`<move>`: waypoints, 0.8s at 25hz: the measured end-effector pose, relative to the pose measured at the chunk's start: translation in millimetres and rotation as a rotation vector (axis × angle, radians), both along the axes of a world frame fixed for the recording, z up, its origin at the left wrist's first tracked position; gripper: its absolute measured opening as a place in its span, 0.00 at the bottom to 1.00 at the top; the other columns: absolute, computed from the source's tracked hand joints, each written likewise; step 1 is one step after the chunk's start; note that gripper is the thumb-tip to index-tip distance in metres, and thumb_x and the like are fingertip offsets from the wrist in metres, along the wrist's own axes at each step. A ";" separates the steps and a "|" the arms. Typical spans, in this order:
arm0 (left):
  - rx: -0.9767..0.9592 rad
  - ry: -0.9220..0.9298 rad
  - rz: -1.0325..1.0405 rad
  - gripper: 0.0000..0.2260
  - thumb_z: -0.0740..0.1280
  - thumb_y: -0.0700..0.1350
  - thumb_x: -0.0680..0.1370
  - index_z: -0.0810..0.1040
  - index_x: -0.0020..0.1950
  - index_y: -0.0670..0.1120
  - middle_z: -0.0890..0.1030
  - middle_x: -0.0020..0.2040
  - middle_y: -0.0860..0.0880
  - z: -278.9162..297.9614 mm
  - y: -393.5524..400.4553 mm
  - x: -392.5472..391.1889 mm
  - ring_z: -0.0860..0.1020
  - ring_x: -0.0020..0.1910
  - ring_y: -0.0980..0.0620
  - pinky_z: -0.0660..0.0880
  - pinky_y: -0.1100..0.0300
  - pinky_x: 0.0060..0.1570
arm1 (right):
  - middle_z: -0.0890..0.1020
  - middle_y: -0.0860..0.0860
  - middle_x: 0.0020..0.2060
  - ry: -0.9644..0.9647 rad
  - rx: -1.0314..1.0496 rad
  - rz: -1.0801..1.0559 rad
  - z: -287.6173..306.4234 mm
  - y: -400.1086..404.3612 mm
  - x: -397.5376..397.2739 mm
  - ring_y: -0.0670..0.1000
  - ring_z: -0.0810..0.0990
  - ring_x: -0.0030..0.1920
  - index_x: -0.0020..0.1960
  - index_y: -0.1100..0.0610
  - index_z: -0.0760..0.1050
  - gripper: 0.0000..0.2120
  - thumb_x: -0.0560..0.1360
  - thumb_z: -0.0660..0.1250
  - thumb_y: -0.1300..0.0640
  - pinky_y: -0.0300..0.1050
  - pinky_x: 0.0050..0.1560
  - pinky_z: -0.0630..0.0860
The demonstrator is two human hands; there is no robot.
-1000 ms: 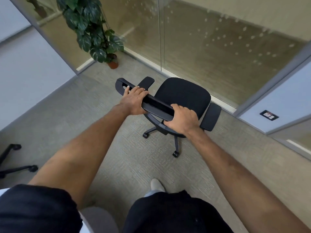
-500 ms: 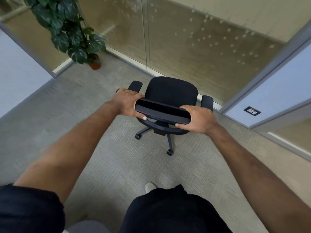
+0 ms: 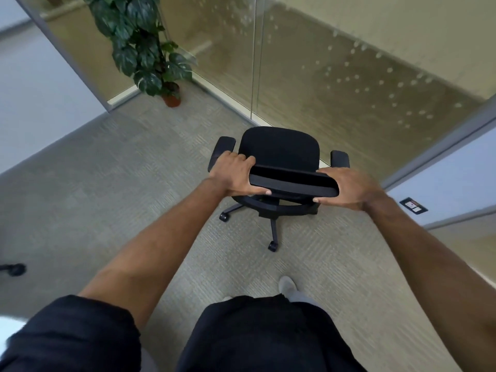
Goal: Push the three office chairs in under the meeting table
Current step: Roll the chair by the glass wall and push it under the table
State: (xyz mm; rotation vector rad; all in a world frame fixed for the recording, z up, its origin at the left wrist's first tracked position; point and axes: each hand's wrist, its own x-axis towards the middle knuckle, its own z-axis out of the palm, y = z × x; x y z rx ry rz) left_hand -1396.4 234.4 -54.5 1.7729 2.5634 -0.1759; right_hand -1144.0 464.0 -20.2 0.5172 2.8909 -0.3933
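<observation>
A black office chair (image 3: 279, 150) on castors stands on the carpet in front of me, its seat facing a glass wall. My left hand (image 3: 233, 174) grips the left end of its backrest top (image 3: 292, 183). My right hand (image 3: 346, 187) grips the right end. The castor of a second chair (image 3: 13, 269) shows at the left edge. No meeting table is in view.
A glass partition (image 3: 335, 76) runs close behind the chair. A potted plant (image 3: 145, 49) stands in the corner at the upper left. White wall panels flank both sides, with a small wall plate (image 3: 413, 205) on the right. Open carpet (image 3: 107, 183) lies to the left.
The chair has swivelled from slanted to square with me. Both hands have shifted outward to the ends of the backrest, and the view has swung so the plant sits further right.
</observation>
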 end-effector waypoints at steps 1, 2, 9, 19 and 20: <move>0.002 -0.002 0.017 0.48 0.47 0.89 0.65 0.77 0.57 0.49 0.83 0.49 0.45 0.9 3.4 3.6 0.80 0.48 0.43 0.73 0.47 0.58 | 0.81 0.42 0.68 -0.001 -0.003 0.017 0.2 8.1 -0.4 0.51 0.80 0.68 0.75 0.41 0.70 0.43 0.67 0.61 0.18 0.57 0.64 0.78; -0.002 -0.004 0.036 0.49 0.47 0.88 0.64 0.77 0.57 0.49 0.83 0.49 0.45 2.5 7.6 8.5 0.81 0.49 0.43 0.73 0.46 0.58 | 0.82 0.41 0.68 -0.006 -0.012 0.037 0.8 16.9 -0.2 0.51 0.80 0.67 0.75 0.41 0.71 0.42 0.67 0.62 0.19 0.57 0.64 0.78; 0.005 -0.004 0.183 0.47 0.50 0.87 0.65 0.78 0.55 0.48 0.85 0.50 0.44 8.6 30.7 42.3 0.83 0.51 0.42 0.74 0.47 0.59 | 0.83 0.40 0.62 -0.025 -0.064 0.195 -1.9 76.7 -7.1 0.49 0.82 0.62 0.71 0.39 0.72 0.36 0.69 0.65 0.21 0.56 0.60 0.79; 0.029 -0.026 0.406 0.49 0.44 0.89 0.64 0.78 0.51 0.48 0.84 0.46 0.45 5.3 23.8 74.8 0.82 0.46 0.42 0.75 0.47 0.55 | 0.84 0.43 0.59 0.028 -0.015 0.417 -5.1 105.1 -36.5 0.51 0.83 0.60 0.69 0.43 0.74 0.37 0.68 0.63 0.22 0.54 0.57 0.79; 0.029 -0.027 0.429 0.50 0.44 0.89 0.63 0.78 0.51 0.48 0.84 0.45 0.45 5.1 19.4 76.2 0.82 0.46 0.42 0.75 0.48 0.54 | 0.84 0.43 0.59 0.039 -0.003 0.435 -5.2 103.5 -41.6 0.52 0.83 0.61 0.69 0.43 0.74 0.38 0.67 0.63 0.22 0.53 0.57 0.79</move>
